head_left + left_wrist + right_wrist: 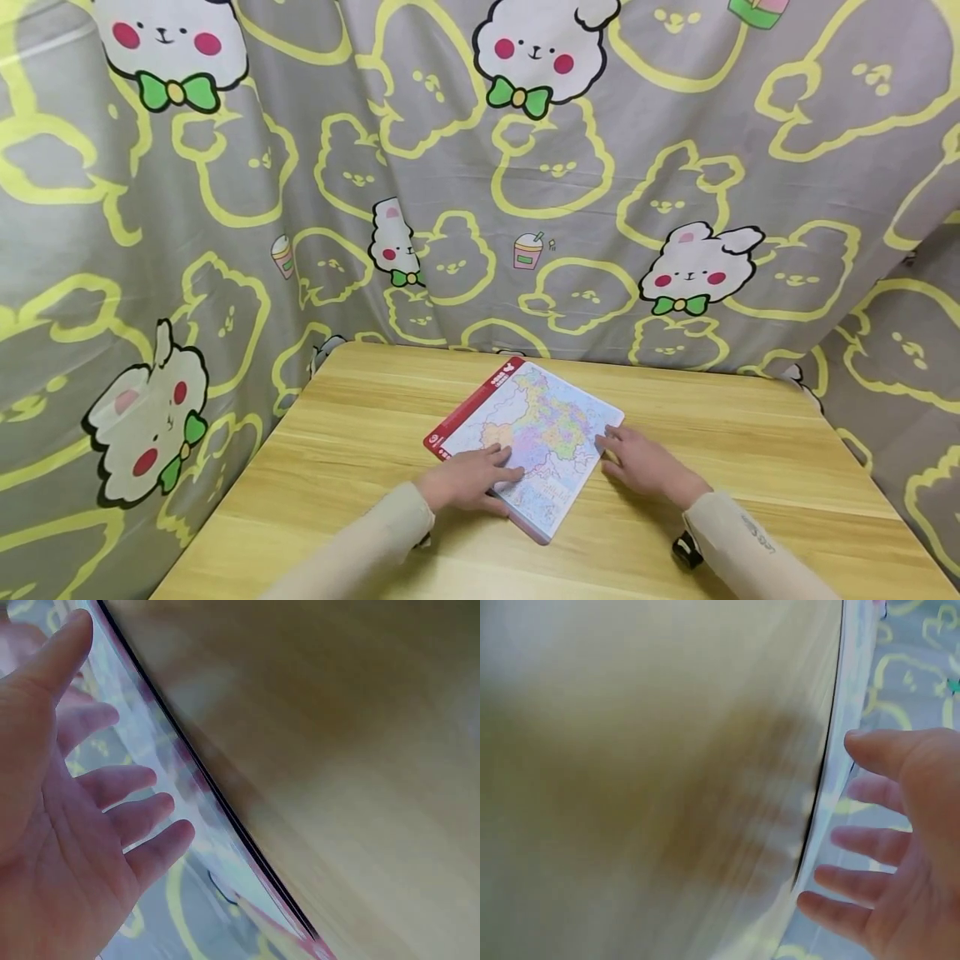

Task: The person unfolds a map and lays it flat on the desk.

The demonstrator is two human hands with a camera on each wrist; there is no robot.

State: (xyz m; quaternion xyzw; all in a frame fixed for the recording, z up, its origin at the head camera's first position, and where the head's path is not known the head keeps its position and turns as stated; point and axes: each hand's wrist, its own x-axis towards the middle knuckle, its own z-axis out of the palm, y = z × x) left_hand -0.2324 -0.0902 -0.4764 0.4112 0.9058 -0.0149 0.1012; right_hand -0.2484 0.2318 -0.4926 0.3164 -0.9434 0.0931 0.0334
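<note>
- One map [555,417] is laid on the table [720,417], set at a slant, with one corner pointed toward the person.
- Along the map's upper-left edge a red band [477,398] is seen, printed with white lettering and small white marks.
- On the map's face, pastel patches in orange, purple, green, yellow and pink are outlined against a pale blue and white ground.
- At the map's near-left edge the left hand [467,481] is placed; its fingers are spread over the printed face and its thumb is set by the near side, uncurled.
- At the map's right edge the right hand [652,467] is placed; its fingers are extended and slightly parted, the tips rested on the border just below the right corner.
- On the near side of the map, two beige sleeves [750,542] are seen, the right one marked with dark print; by its cuff a black strap [686,550] is worn.
- Beyond the map and to both sides of it, a grey curtain [450,167] is hung, patterned with yellow outlines, white animal faces with green bows, and small cups.
</note>
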